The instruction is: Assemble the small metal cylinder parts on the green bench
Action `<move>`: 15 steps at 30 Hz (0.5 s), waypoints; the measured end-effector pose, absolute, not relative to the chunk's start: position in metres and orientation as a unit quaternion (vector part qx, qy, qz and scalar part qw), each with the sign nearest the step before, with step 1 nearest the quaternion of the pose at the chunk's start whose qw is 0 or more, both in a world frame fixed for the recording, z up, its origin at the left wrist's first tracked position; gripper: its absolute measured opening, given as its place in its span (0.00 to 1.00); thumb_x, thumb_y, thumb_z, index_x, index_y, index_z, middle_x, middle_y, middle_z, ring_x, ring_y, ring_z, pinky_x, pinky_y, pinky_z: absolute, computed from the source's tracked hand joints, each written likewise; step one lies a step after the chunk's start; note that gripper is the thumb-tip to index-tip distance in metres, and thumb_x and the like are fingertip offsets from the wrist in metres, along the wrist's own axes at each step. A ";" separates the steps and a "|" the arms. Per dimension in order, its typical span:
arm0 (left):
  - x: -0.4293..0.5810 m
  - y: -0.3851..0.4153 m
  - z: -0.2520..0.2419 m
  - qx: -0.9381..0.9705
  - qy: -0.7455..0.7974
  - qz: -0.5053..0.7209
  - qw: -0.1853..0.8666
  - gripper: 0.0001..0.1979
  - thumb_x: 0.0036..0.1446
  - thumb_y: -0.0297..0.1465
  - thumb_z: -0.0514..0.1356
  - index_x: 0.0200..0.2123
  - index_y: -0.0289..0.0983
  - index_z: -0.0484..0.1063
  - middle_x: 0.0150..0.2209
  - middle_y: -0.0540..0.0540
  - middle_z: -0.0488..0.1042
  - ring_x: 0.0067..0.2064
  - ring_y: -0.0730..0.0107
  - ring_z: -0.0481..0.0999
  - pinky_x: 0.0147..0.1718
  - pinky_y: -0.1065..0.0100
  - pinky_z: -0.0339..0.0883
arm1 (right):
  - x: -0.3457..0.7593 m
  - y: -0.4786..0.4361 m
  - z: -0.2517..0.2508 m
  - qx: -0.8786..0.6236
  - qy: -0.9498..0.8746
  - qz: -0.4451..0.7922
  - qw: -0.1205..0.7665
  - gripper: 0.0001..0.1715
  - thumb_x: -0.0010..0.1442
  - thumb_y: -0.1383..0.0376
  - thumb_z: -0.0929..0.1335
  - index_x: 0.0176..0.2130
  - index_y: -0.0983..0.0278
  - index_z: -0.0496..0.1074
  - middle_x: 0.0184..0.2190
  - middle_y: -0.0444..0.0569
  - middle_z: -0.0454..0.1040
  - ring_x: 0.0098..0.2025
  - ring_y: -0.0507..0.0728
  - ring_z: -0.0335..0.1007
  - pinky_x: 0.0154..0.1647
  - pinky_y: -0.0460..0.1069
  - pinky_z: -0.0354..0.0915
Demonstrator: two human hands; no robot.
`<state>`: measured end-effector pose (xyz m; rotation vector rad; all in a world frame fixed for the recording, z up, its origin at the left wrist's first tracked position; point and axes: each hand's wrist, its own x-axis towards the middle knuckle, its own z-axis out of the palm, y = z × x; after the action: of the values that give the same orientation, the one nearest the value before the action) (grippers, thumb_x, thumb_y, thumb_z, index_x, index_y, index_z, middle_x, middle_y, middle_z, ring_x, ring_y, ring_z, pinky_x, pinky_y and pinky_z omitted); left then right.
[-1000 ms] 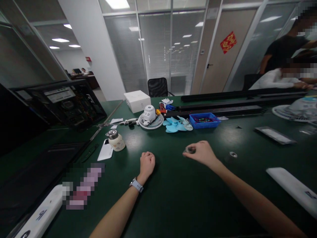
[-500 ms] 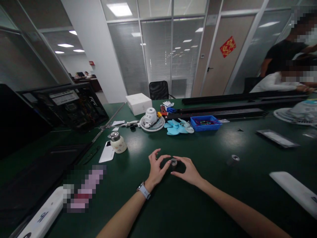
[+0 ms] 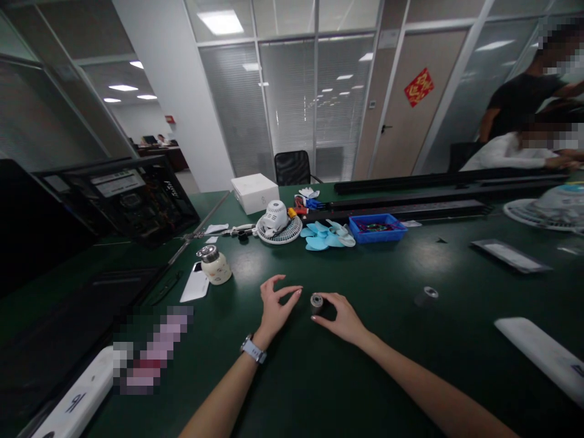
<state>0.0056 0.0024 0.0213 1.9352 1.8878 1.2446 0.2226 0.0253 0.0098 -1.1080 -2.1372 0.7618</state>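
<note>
A small grey metal cylinder [image 3: 316, 302] stands on the green table [image 3: 319, 377] between my hands. My right hand [image 3: 342, 316] curls around it from the right, fingertips pinching it. My left hand [image 3: 275, 306] hovers just to its left with fingers spread apart and curved, a short gap from the cylinder, holding nothing. A watch is on my left wrist. A second small grey cylinder [image 3: 426, 295] lies farther right on the table.
A cream jar with a metal lid [image 3: 213, 265] and a white phone [image 3: 195, 286] sit at left. Behind are a white fan grille [image 3: 279, 222], light blue fan blades [image 3: 326, 234], a blue tray [image 3: 376, 227], a white box [image 3: 254, 192]. Other people sit at the far right.
My right hand carried the cylinder from the right toward the middle and set it on the table. My left hand went from a fist to spread fingers and drew slightly back.
</note>
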 end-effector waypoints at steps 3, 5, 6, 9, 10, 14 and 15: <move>-0.016 0.002 0.018 0.682 0.652 0.307 0.125 0.09 0.56 0.43 0.62 0.38 0.53 0.81 0.56 0.47 0.64 0.59 0.50 0.57 0.56 0.46 0.55 | 0.223 0.025 0.012 -0.428 -0.803 0.297 0.290 0.32 0.53 0.52 0.73 0.55 0.59 0.70 0.53 0.52 0.73 0.55 0.62 0.66 0.57 0.59 0.60; -0.023 0.002 0.017 0.709 0.640 0.256 0.146 0.09 0.53 0.44 0.64 0.39 0.55 0.81 0.57 0.48 0.63 0.60 0.48 0.57 0.55 0.44 0.56 | 0.224 0.025 0.014 -0.431 -0.800 0.301 0.288 0.33 0.52 0.52 0.73 0.55 0.59 0.70 0.53 0.51 0.72 0.56 0.62 0.65 0.58 0.60 0.60; -0.025 0.003 0.016 0.719 0.632 0.246 0.149 0.12 0.52 0.45 0.65 0.41 0.55 0.80 0.58 0.48 0.63 0.60 0.47 0.56 0.55 0.44 0.56 | 0.224 0.025 0.014 -0.433 -0.798 0.304 0.288 0.33 0.52 0.52 0.73 0.55 0.58 0.70 0.53 0.51 0.72 0.56 0.62 0.65 0.58 0.60 0.60; -0.024 0.004 0.015 0.709 0.630 0.280 0.145 0.21 0.52 0.46 0.65 0.50 0.56 0.75 0.58 0.46 0.63 0.60 0.48 0.57 0.55 0.44 0.56 | 0.225 0.025 0.014 -0.433 -0.794 0.312 0.293 0.33 0.52 0.52 0.73 0.55 0.57 0.70 0.53 0.51 0.72 0.57 0.63 0.65 0.57 0.61 0.60; -0.023 0.004 0.015 0.695 0.635 0.306 0.143 0.21 0.54 0.45 0.63 0.52 0.55 0.74 0.57 0.46 0.64 0.59 0.50 0.58 0.55 0.45 0.56 | 0.223 0.025 0.014 -0.431 -0.793 0.312 0.298 0.33 0.51 0.52 0.73 0.55 0.57 0.70 0.53 0.51 0.73 0.57 0.63 0.65 0.57 0.61 0.60; -0.020 0.006 0.013 0.642 0.644 0.392 0.140 0.14 0.61 0.39 0.56 0.48 0.48 0.75 0.51 0.45 0.69 0.55 0.56 0.63 0.56 0.49 0.58 | 0.214 0.027 0.013 -0.429 -0.789 0.297 0.325 0.26 0.53 0.53 0.72 0.51 0.57 0.74 0.49 0.49 0.76 0.52 0.62 0.70 0.54 0.59 0.63; -0.020 0.007 0.012 0.637 0.643 0.402 0.141 0.13 0.61 0.38 0.56 0.47 0.48 0.76 0.50 0.45 0.69 0.54 0.57 0.64 0.56 0.50 0.58 | 0.213 0.029 0.015 -0.430 -0.791 0.285 0.329 0.24 0.53 0.53 0.72 0.49 0.57 0.75 0.47 0.49 0.77 0.50 0.62 0.71 0.53 0.59 0.64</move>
<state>-0.0205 0.0069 0.0120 1.8392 1.8570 1.1601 0.2131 0.0289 0.0146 -1.1263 -2.0700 0.7448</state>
